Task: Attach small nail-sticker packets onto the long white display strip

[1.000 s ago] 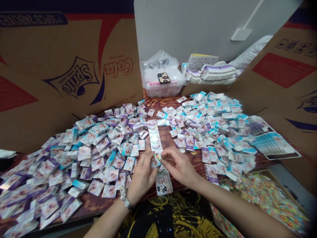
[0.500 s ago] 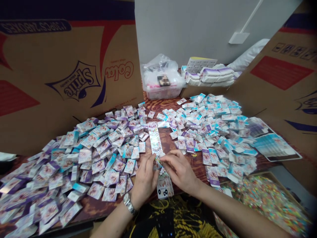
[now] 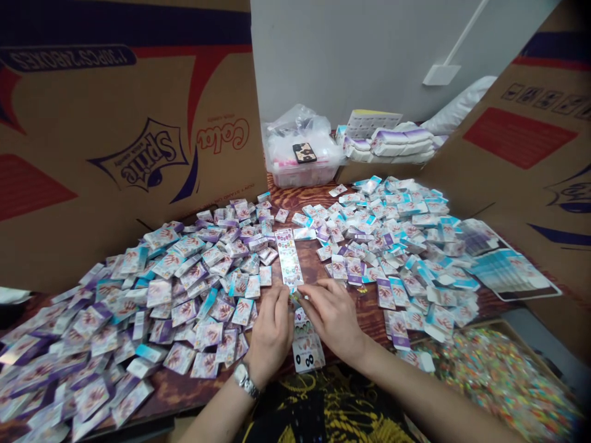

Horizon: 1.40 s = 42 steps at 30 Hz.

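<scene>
My left hand [image 3: 272, 332], a metal watch on its wrist, rests on the wooden table [image 3: 369, 311], its fingertips by the lower end of a long white sticker strip [image 3: 289, 258] with coloured nail designs. My right hand [image 3: 330, 320] reaches in from the right, its thumb and forefinger pinching a tiny coloured piece [image 3: 293, 298]. Below both hands lies a white printed card [image 3: 307, 347]. Several hundred small white, purple and teal packets [image 3: 184, 314] lie in heaps on either side.
Flattened Sprite cardboard panels [image 3: 138, 154] stand at the left and right. Behind the table are a plastic tub [image 3: 300, 172] holding a bag and phone, and stacked packs [image 3: 392, 144]. Printed sheets [image 3: 510, 274] lie at right. A box of colourful pieces [image 3: 503, 381] sits at lower right.
Both hands have slid slightly down and apart, and my left fingers have left the tiny piece. The view has shifted slightly. The strip stays in place.
</scene>
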Motion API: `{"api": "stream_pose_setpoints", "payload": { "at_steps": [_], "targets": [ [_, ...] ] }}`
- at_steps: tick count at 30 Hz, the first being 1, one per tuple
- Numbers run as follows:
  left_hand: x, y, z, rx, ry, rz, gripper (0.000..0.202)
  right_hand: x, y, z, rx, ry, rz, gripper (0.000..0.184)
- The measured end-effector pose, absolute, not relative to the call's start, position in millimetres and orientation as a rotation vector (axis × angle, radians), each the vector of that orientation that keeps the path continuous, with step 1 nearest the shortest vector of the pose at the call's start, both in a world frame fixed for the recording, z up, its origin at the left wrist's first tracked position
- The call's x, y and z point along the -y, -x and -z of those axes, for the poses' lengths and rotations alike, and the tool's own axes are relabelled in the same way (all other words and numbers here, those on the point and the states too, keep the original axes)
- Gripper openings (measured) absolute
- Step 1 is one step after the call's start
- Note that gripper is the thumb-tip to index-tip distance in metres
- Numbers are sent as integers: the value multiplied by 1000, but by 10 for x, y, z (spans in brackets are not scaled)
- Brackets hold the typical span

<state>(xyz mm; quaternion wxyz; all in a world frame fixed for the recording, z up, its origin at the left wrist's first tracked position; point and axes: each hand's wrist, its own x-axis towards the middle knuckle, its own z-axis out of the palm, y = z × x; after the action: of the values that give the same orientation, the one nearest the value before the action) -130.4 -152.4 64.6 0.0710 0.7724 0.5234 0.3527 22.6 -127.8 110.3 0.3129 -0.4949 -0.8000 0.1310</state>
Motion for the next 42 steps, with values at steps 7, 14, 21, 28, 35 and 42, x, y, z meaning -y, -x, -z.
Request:
{"api": "stream_pose_setpoints", "payload": {
  "at_steps": [7,14,21,28,35,42],
  "targets": [
    [1522,1291,-660,-1569,-2304,-944,54,1194,-290,-1152,2145,1212,-487,13],
    [1505,1282,-683,-1563,-2273,-1015,55,1158,-286,-1189,2066,1251,-624,8],
    [1504,1302,-758,-1523,-2141,-974,56,1154,-361,-1128,2263,962,-451,17],
    [1509,1297,-808,-1438,-2055,-942,41,1095,-383,-1160,2163,1001,-677,15],
    [1516,1298,-757,-1417,-2327,-952,43,1264,-266,-1023,1759,1283,-936,23],
    [1499,1273,-743,-1497,-2485,-1002,46,1308,-257,-1030,1670,1194,-1022,18]
  ]
}}
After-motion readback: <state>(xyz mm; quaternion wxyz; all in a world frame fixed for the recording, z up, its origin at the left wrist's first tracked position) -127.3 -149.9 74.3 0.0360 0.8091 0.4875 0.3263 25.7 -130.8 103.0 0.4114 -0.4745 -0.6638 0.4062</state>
